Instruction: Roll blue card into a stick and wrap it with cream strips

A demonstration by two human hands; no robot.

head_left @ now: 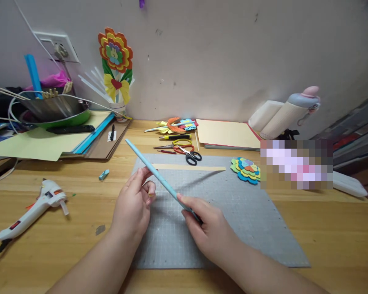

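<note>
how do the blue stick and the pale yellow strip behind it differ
Shape: the blue stick looks rounded, while the pale yellow strip looks flat.
Colour: the blue stick is light blue; the pale yellow strip is cream-toned.
Pose: the blue stick slants across the picture, gripped by the right hand, whereas the pale yellow strip runs nearly level.
Both are long and narrow.

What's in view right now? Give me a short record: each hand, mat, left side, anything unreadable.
Left hand: fingers at the blue stick, grip unclear
Right hand: gripping the stick's near end
Mat: grey; beige strip toward far edge, layered flower at far right corner
Left side: glue gun on the wooden table
Unreadable: pixelated patch at right
</note>
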